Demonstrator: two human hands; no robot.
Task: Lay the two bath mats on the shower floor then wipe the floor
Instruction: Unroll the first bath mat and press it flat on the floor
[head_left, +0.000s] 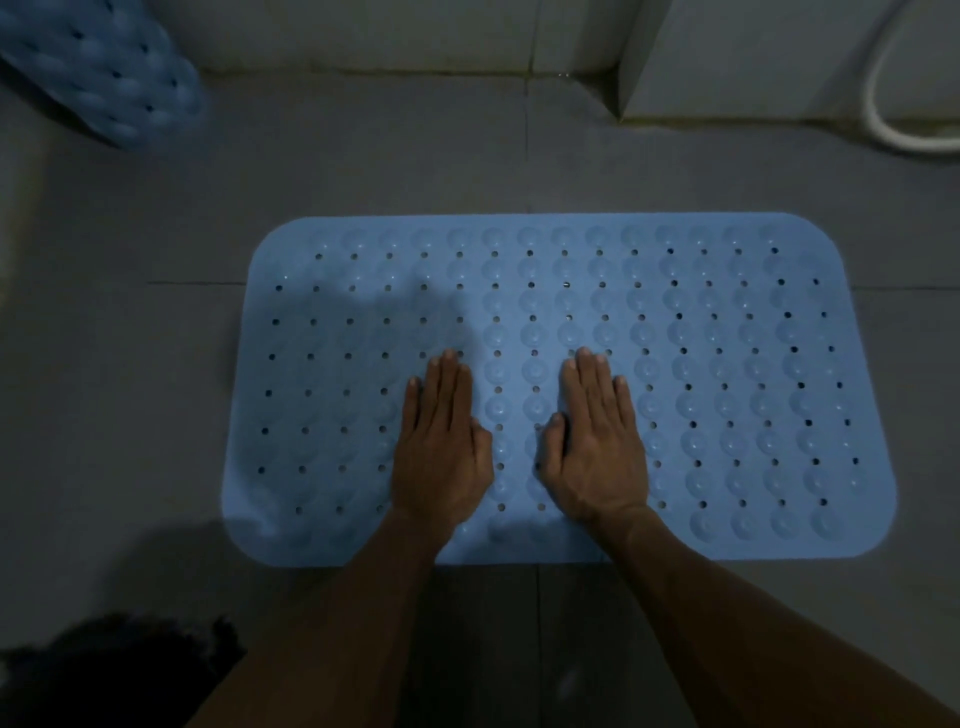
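Both hands lay flat on the mat (675, 364), palms down, side by side near its middle. On the left hand (441, 452) the fingers were straight and close together, and the thumb rested along the inner side. The right hand (597, 452) was the same, with straight fingers pressed on the surface and the thumb a little bent against the palm edge. Neither hand gripped anything. The bare forearms came up from the lower edge of the view.

That mat was light blue, a rectangle with rounded corners, and it looked like soft rubber or plastic. Its surface had regular rows of round domed bumps, and small round holes ran between them. It lay flat on the floor (130, 364), with the long side across the view. A soft shadow covered its left part.

The floor was of grey matt tiles with thin dark joints. A second mat (104, 67) of the same blue colour and the same bumpy, holed texture was in the upper left corner, well apart from the first. It appeared curved or rolled rather than flat, and it was blurred. Behind, pale walls (363, 36) met the floor. A smooth white hose (878, 104) curved down at the upper right. Something dark and fuzzy (104, 670) lay at the lower left; I could not tell what it was.
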